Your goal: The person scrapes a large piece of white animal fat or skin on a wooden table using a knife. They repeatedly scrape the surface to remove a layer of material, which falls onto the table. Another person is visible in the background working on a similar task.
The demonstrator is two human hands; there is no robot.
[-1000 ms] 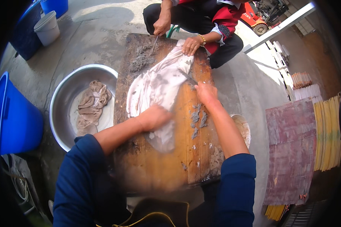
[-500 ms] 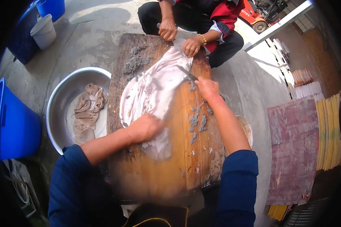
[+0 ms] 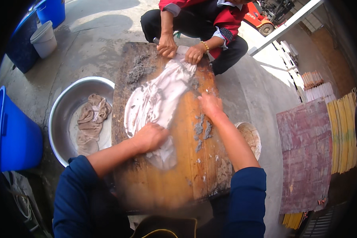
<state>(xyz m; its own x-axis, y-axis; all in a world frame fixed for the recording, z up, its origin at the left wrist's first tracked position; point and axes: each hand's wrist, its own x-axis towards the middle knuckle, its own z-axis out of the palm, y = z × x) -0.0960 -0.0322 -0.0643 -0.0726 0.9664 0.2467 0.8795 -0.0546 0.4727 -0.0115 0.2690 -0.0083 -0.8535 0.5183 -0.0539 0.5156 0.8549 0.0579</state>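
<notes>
A pale, wrinkled, pinkish-white sheet (image 3: 162, 95), which looks like tripe, lies lengthwise over a worn wooden board (image 3: 186, 158). My left hand (image 3: 150, 137) is closed on its near part, fingers curled under and partly hidden. At the sheet's right edge my right hand (image 3: 211, 104) is wrapped round a knife (image 3: 195, 92), its blade blurred and pointing far left. Grey scrapings (image 3: 202, 129) lie on the board beside my right forearm, and a larger grey heap (image 3: 139, 71) sits at the far left. Opposite me, a co-worker's hands (image 3: 195, 53) press the sheet's far end; one also grips a dark handle.
Left of the board stands a metal basin (image 3: 61, 103) with brown, folded pieces in it. Blue tubs (image 3: 20, 131) and a white bucket (image 3: 43, 39) stand farther left. A pale bucket (image 3: 250, 137) is partly under my right forearm. Reddish boards (image 3: 305, 154) lie at right.
My right hand has come nearer and slightly left with the knife. The co-worker's hands have also drawn nearer along the sheet. My left hand keeps its place on it; the view has shifted slightly.
</notes>
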